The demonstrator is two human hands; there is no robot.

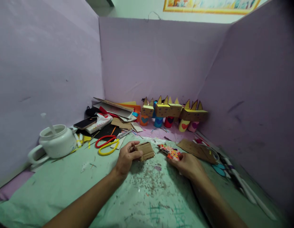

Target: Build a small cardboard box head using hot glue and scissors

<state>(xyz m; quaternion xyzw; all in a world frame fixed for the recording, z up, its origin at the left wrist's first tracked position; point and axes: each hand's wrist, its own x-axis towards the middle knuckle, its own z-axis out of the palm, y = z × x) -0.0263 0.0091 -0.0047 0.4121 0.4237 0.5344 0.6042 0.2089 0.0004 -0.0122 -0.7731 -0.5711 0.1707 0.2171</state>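
My left hand (126, 158) is closed round a small brown cardboard block (145, 151), held just above the green mat (66, 186). My right hand (188, 164) rests on the mat with its fingers curled on a piece of colourful patterned paper (170, 152). The two hands are close together near the middle of the mat. Red-handled scissors (104, 141) and yellow-handled scissors (109, 148) lie just left of my left hand.
A row of cardboard-headed figures on coloured tubes (172, 114) stands at the back wall. A white pot with a stick in it (55, 141) sits at the left. Cardboard scraps and a phone (85, 123) are piled back left. A brown cardboard sheet (196, 149) and white sticks (246, 186) lie at the right.
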